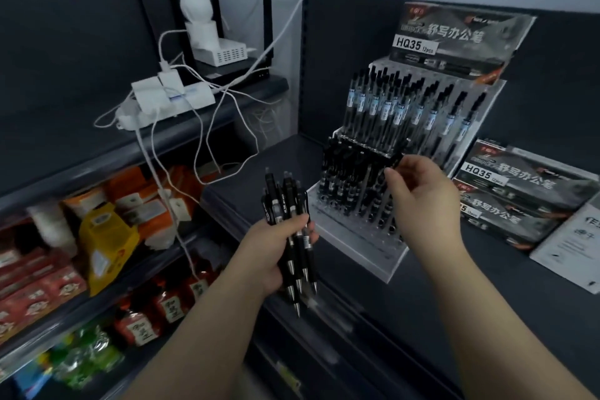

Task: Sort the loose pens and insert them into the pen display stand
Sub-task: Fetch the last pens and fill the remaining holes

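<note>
My left grip (pixel 279 247) is clamped round a bundle of black click pens (pixel 285 201). Their clip ends stick up above the fingers and their metal tips point down below the palm. My right grip (pixel 422 195), up and to the right of it, has thumb and forefinger pinched together on the top of a single black pen (pixel 395 163) at the clear pen display stand (pixel 357 237). Blur keeps me from telling whether that pen sits in a hole.

The stand rests on the dark shelf (pixel 454 302), directly beyond both grips. Its lower tier of black pens (pixel 344 172) is just left of the right grip's fingertips. The bare holed front step lies between the two grips. Above and behind the right grip rises the upper tier of pens with pale blue labels (pixel 399 107), topped by a header card marked HQ35 (pixel 454 39).

To the right of the right grip, two flat HQ35 pen boxes (pixel 519 198) lie on the shelf, with a white printed sheet (pixel 571 243) further right.

Well to the left of the left grip, lower shelves hold orange, red and yellow snack packets (pixel 130 204). Above them are a white power strip with chargers (pixel 165 97), a black router with upright antennas (pixel 227 68), and a tangle of white cables (pixel 207 127).
</note>
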